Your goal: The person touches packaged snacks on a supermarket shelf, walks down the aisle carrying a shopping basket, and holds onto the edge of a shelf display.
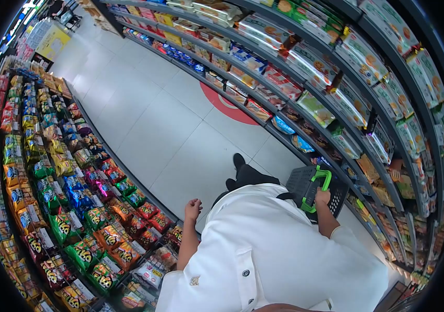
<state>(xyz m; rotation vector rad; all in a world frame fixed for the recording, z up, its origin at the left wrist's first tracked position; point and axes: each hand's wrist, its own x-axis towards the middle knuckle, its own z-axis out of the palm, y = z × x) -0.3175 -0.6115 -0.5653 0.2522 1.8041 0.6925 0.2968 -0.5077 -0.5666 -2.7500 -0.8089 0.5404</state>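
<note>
My right hand [322, 196] is wrapped around the bright green handle [327, 179] of a dark grey plastic shopping basket [299, 182]. The basket hangs at my right side, close to the shelves, and what lies inside it is hidden. On my other side, my left hand [193, 209] hangs free with its fingers curled in and nothing visible in them. It is nearest to the snack rack, where red snack bags [148, 210] and green snack bags [135, 197] stand in rows.
A tall shelf unit with boxed and wrapped biscuits [313, 62] lines the right. The rack of bagged snacks [79, 192] curves along the left. Pale floor tiles [144, 112] run between them, with a red floor marking [227, 104]. A yellow display [53, 42] stands far ahead.
</note>
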